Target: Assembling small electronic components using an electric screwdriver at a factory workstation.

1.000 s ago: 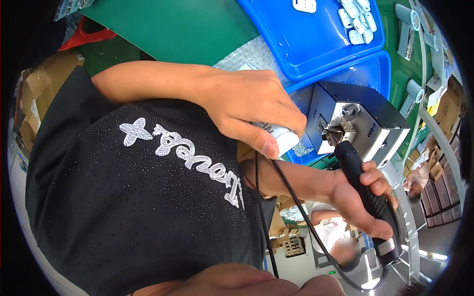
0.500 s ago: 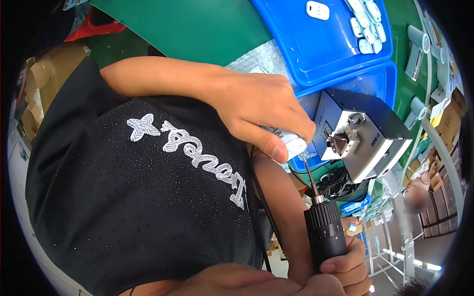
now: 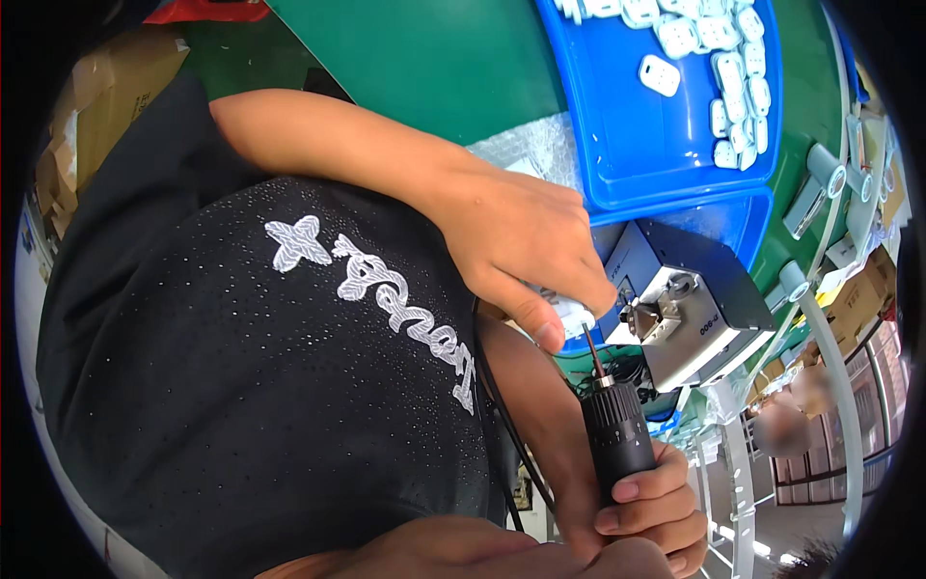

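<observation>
My left hand (image 3: 526, 236) comes in from the upper left and is closed around a small white plastic piece (image 3: 571, 315). Its fingers hide most of that piece; only the end near the thumb shows. Low in the picture, my right hand (image 3: 661, 507) is wrapped around the body of a black electric screwdriver (image 3: 617, 434), whose collar is ribbed. The thin screwdriver bit (image 3: 595, 357) points up at the exposed end of the white piece and its tip appears to meet it. Whether a screw sits on the tip is too small to tell.
Just right of my left hand stands a black and silver screw feeder (image 3: 690, 323). Beyond it, a blue tray (image 3: 617, 145) holds many white plastic casings (image 3: 733, 82), with another blue tray (image 3: 743, 227) underneath. Bubble wrap (image 3: 535, 145) lies on the green table (image 3: 434, 58). A black cable (image 3: 506, 425) hangs beside my right arm.
The bit's tip has gone from just off the white piece to its end. Both hands still hold the same things. The view has shifted, showing more casings in the tray.
</observation>
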Demonstrator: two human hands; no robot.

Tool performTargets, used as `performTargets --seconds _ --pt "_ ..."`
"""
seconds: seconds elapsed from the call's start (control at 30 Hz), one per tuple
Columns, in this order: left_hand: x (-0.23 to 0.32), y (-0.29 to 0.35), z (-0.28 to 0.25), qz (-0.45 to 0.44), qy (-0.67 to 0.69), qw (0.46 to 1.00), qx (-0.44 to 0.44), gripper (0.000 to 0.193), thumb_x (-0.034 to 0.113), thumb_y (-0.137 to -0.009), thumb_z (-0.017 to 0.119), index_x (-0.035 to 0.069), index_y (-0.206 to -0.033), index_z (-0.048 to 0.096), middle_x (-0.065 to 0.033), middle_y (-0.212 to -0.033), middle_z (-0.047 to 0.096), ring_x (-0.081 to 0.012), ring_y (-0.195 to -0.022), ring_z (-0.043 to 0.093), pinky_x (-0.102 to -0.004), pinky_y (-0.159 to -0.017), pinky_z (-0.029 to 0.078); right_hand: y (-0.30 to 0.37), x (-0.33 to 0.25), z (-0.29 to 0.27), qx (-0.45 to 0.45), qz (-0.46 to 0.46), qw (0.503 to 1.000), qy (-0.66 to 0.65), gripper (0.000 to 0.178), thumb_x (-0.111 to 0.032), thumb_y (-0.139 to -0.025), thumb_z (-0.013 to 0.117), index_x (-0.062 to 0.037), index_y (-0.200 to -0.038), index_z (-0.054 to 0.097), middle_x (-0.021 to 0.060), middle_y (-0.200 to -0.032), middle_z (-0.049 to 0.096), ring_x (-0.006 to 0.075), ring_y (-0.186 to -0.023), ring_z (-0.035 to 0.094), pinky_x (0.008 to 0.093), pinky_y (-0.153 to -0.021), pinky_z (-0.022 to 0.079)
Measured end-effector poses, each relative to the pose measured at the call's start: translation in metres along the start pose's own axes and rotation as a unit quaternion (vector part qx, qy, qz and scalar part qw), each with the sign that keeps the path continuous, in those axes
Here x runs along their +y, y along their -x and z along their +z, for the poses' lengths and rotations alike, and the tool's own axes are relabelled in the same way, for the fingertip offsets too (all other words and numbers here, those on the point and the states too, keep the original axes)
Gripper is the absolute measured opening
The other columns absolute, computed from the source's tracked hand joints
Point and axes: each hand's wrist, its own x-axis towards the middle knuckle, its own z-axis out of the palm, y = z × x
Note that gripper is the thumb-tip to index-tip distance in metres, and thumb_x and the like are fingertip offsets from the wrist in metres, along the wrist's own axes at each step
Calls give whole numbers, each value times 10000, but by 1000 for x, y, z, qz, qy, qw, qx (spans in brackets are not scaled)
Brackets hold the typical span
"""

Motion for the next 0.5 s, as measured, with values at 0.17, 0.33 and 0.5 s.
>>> performTargets --seconds 0.17,0.33,0.5 --pt "5 -1 -1 19 -67 998 8 555 492 -821 691 -13 -1009 559 -121 -838 579 -317 -761 612 -395 -605 470 0 -8 -10 -79 39 994 58 312 -321 -966 467 -56 -1128 441 52 -700 452 202 -537 465 427 -530 429" --pt "13 -4 3 51 -179 972 146 543 220 -676 806 35 -1086 502 -86 -1018 568 -281 -821 617 -380 -591 489 -2 12 7 10 -69 997 42 328 -316 -961 472 -39 -1136 455 94 -723 482 252 -550 480 438 -525 448" --pt "51 -15 -56 93 -357 929 -15 249 144 -825 658 8 -1030 622 -95 -925 643 -213 -709 652 -308 -562 532 -14 27 -5 62 -103 992 -20 569 -575 -885 584 -42 -1064 499 27 -732 497 137 -512 456 328 -556 421"
